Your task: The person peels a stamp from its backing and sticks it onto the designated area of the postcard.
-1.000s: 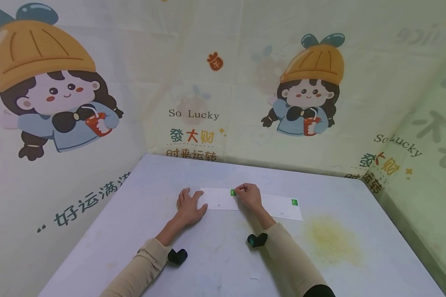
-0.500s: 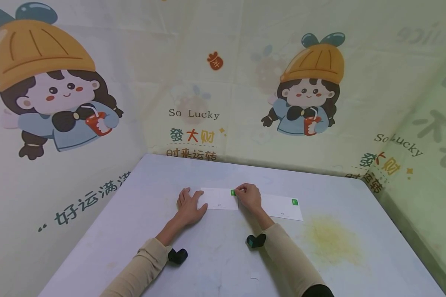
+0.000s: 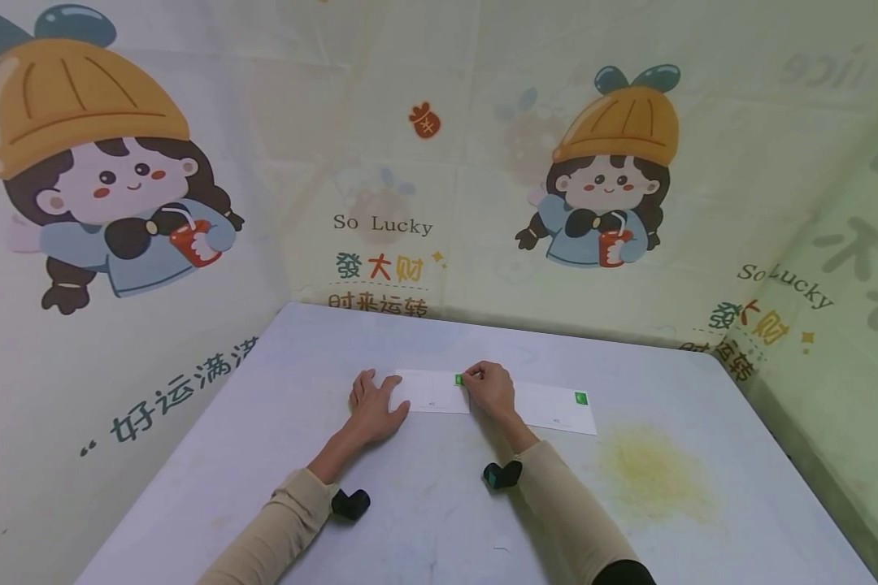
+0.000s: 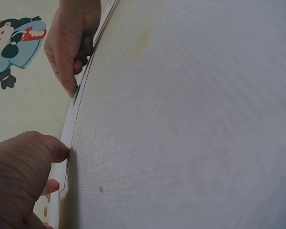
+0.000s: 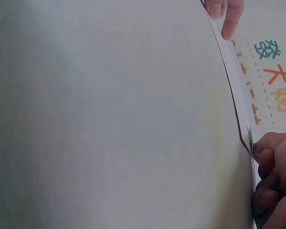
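Observation:
A white envelope (image 3: pixel 432 392) lies on the table, with a small green stamp (image 3: pixel 458 379) at its upper right corner. My left hand (image 3: pixel 370 412) rests with spread fingers over the envelope's left end. Thumb and forefinger of my right hand (image 3: pixel 490 388) pinch the stamp's right side; in the right wrist view only a green sliver of the stamp (image 5: pixel 251 137) shows at the fingertips. Whether the stamp lies fully flat cannot be told. To the right, partly behind the right hand, lies a second white envelope (image 3: pixel 545 405) bearing a green stamp (image 3: pixel 581 398) at its upper right corner.
The white table (image 3: pixel 424 504) has a yellow stain (image 3: pixel 654 471) to the right of the envelopes. A printed cloth (image 3: pixel 483 203) with cartoon figures hangs behind the table and at its sides. Black wrist cameras sit at both cuffs.
Both hands and the envelopes stay in place. The right wrist and its camera shift very slightly to the left; the head view drifts a little.

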{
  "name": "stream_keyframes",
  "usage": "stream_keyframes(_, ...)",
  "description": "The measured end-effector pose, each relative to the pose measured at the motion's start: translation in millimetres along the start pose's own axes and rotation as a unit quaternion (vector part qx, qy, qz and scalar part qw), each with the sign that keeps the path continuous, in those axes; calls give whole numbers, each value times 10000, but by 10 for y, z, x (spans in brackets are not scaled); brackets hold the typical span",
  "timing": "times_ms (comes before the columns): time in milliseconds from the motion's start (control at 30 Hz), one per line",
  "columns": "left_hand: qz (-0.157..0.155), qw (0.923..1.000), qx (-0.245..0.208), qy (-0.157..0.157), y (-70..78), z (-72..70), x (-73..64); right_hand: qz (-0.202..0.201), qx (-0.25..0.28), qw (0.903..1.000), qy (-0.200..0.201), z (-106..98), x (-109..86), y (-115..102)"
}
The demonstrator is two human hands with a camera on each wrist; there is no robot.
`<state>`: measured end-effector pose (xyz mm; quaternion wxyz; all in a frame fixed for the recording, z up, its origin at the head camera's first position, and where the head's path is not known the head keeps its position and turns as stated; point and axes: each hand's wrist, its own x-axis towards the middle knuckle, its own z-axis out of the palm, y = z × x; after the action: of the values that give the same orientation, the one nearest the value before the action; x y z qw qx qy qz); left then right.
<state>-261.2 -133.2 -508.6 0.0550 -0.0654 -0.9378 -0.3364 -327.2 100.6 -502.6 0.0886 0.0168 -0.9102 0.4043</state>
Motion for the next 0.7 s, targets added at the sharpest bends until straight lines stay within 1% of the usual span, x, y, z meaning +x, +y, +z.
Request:
stream_keyframes(167,-62,10000,-3,-48,2,-5,-7,72,-71,9999,27,-1,-9,-23)
stream_keyframes(367,-67,10000,-55,-28,27,-18,-18,115,-103,9999,60,-14,-19,-57)
stream_keyframes(567,-50,10000,-40,-60,24,-15,-29,193,-20,9998,-11,-21,-32,-49)
stream_keyframes(700,-38,10000,-61,-67,12,-10,-29,161,95,9998,-8,-13,-33,-25)
